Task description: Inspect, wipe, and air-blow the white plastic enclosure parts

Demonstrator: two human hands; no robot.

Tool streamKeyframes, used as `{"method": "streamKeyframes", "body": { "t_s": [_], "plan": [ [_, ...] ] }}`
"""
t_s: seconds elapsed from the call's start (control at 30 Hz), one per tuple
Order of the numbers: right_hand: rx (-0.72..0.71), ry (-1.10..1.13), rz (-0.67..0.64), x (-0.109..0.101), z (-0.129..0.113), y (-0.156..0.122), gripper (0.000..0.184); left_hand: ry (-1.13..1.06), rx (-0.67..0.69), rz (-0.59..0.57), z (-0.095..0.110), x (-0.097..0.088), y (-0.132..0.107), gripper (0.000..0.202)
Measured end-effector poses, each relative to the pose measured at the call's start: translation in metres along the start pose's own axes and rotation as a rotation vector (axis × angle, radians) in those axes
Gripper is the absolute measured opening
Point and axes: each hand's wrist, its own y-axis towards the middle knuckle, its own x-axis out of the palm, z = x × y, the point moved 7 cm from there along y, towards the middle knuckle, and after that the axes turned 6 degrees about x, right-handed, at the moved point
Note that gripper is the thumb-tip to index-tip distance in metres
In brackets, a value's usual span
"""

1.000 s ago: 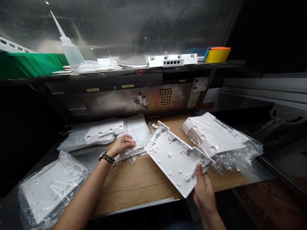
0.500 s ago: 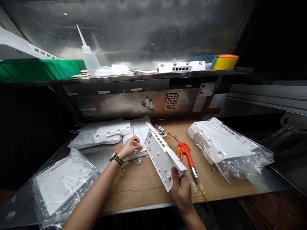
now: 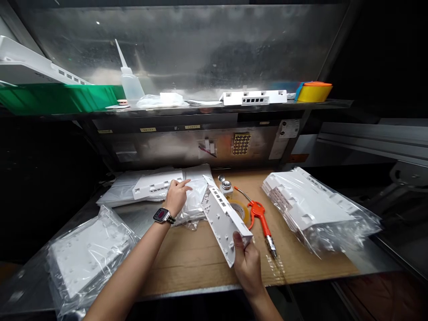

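My right hand [image 3: 248, 263] grips the lower corner of a white plastic housing [image 3: 223, 223], thumb on its inner face. The housing is tilted on its edge, showing small posts inside and a row of square port openings along one side. My left hand [image 3: 177, 196], with a watch and beaded bracelet at the wrist, is over clear plastic bags [image 3: 197, 196], fingers stretched out and apart. Whether its fingertips touch the bags I cannot tell. Beside that hand, another white housing [image 3: 142, 189] lies on the bag pile.
Right of the held housing lie a tape roll [image 3: 240, 211], a small metal-topped container [image 3: 226, 187] and an orange air blow gun [image 3: 259, 214]. Bagged housings sit at right [image 3: 310, 200] and left [image 3: 90, 254]. A shelf [image 3: 200, 107] carries a squeeze bottle [image 3: 131, 84] and green bin [image 3: 60, 98].
My left hand has moved up and away from the housing's edge toward the bags, its fingers straightening. The housing in my right hand has shifted slightly left.
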Motion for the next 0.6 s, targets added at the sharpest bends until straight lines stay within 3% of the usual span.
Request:
{"method": "streamKeyframes", "body": {
  "t_s": [0.1, 0.23, 0.3, 0.4, 0.5, 0.6],
  "plan": [
    [-0.025, -0.010, 0.037, -0.002, -0.001, -0.002, 0.053, 0.061, 0.035, 0.021, 0.012, -0.004, 0.008, 0.060],
    [-0.081, -0.002, 0.229, -0.013, 0.010, -0.013, 0.053, 0.018, 0.154, -0.124, 0.033, 0.003, 0.017, 0.091],
    [-0.164, -0.008, 0.347, -0.019, 0.014, -0.021, 0.053, -0.043, 0.219, -0.202, 0.044, 0.006, 0.022, 0.091],
    [-0.296, -0.067, 0.403, -0.017, 0.015, -0.028, 0.053, -0.120, 0.256, -0.239, 0.059, 0.006, 0.029, 0.075],
    [-0.365, -0.139, 0.398, -0.011, 0.012, -0.028, 0.052, -0.143, 0.249, -0.183, 0.070, 0.001, 0.031, 0.044],
    [-0.351, -0.171, 0.396, -0.008, 0.013, -0.026, 0.054, -0.133, 0.275, -0.128, 0.080, -0.002, 0.027, 0.047]
  ]
}}
